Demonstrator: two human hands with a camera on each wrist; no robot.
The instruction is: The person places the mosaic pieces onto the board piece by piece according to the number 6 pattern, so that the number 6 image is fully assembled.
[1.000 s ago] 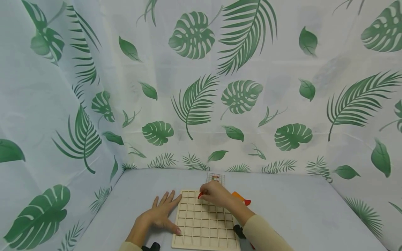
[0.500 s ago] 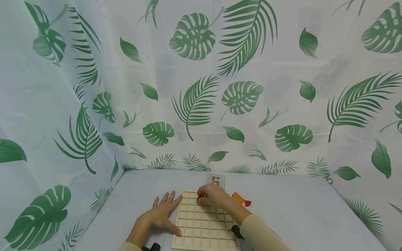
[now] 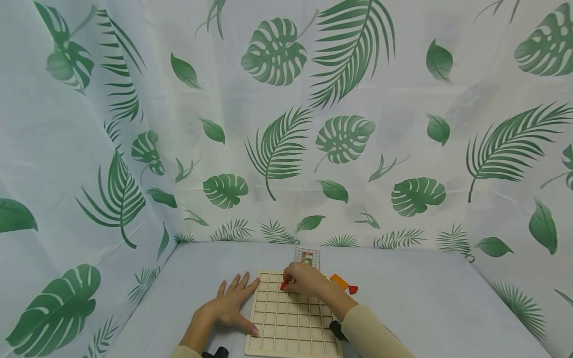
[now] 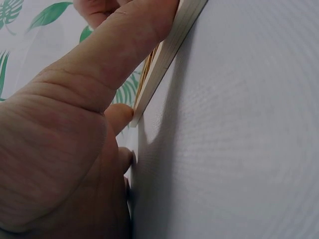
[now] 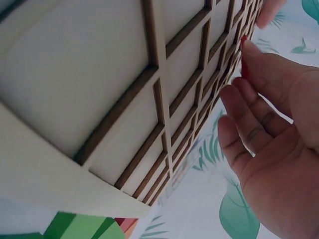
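Observation:
A wooden grid board (image 3: 293,318) lies flat on the table, divided into square cells by raised ribs. My left hand (image 3: 230,304) is spread along its left side, thumb on the near left edge and a fingertip at the upper left corner. Over the upper cells, my right hand (image 3: 305,278) pinches a small red piece (image 3: 284,286) between thumb and fingers. In the right wrist view the red piece (image 5: 244,62) stands close to the board's surface, partly covered by the thumb. The left wrist view shows the left thumb (image 4: 134,45) on the board's side edge (image 4: 162,69).
Right of the board lie an orange block (image 3: 339,282) and a red rounded piece (image 3: 353,290). Behind it is a gridded card (image 3: 307,254) with coloured squares. Green blocks (image 5: 79,226) show beside the board in the right wrist view. Leaf-printed cloth (image 3: 286,149) stands around the table.
My right hand has shifted slightly on the board's upper part, and the red piece has moved a little nearer and now shows more. The left hand has stayed still.

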